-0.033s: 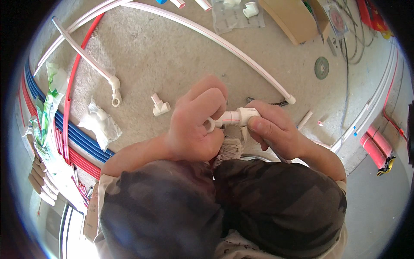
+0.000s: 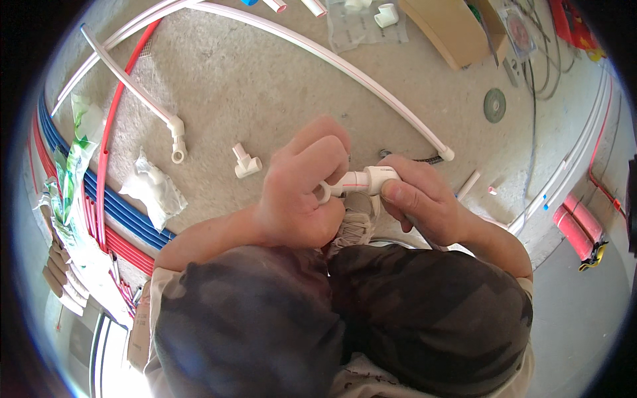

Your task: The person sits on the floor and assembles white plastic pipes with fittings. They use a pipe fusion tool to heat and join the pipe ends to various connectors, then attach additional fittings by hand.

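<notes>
Above my knees, both hands grip a short white pipe assembly. Its middle is a pipe piece point(image 2: 353, 182) with a thin red line. My left hand point(image 2: 298, 186) curls its fingers around the left end, where the open round mouth of a white fitting point(image 2: 323, 192) shows; the palm hides the rest. My right hand point(image 2: 424, 197) closes on the white elbow-like fitting point(image 2: 379, 176) at the other end, thumb pressed on its side. On the floor left of my left hand lies a white tee fitting point(image 2: 247, 164) with a pipe stub.
A long white pipe point(image 2: 358, 71) arcs across the concrete floor, ending in a fitting. At left are a pipe with elbows point(image 2: 177, 139), a bag of fittings point(image 2: 154, 186), blue pipes point(image 2: 126, 211) and red pipes. A cardboard box point(image 2: 448, 30) and grey disc point(image 2: 494, 105) lie at upper right.
</notes>
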`<state>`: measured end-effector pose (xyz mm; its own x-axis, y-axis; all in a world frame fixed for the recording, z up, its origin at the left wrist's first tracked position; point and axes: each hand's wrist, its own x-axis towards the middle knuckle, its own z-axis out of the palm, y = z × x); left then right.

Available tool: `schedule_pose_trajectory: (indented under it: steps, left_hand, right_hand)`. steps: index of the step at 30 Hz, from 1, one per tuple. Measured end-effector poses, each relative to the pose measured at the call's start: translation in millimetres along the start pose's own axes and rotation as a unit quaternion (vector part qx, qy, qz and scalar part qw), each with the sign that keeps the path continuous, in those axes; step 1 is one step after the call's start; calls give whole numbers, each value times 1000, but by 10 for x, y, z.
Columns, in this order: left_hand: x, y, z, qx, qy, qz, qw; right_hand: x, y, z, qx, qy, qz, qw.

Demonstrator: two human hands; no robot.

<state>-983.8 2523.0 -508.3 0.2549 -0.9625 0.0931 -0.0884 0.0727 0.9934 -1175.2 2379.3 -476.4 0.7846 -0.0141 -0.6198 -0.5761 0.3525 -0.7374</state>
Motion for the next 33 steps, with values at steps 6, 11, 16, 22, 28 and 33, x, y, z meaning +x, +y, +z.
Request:
schedule_pose_trajectory:
  steps: [6,11,16,22,28,33]
  left_hand:
    - [-53,-6,41,0,14,-18,1000]
    - [-28,-46,84,2,15,24,1000]
    - [-23,-24,108,-7,36,17,999]
    - [-14,-15,131,-11,36,30,999]
    - [-10,15,132,6,27,40,999]
    - [-7,51,141,13,18,49,999]
  right_hand:
    - [27,-15,2,-10,-8,-12,1000]
    - [32,-54,-18,-42,-6,-19,999]
    - [27,-104,-27,-51,-19,-6,999]
    - [38,-114,-32,-54,-25,15,998]
    - [49,-118,-50,-53,-37,8,998]
    - [47,-94,-61,-55,-43,-2,998]
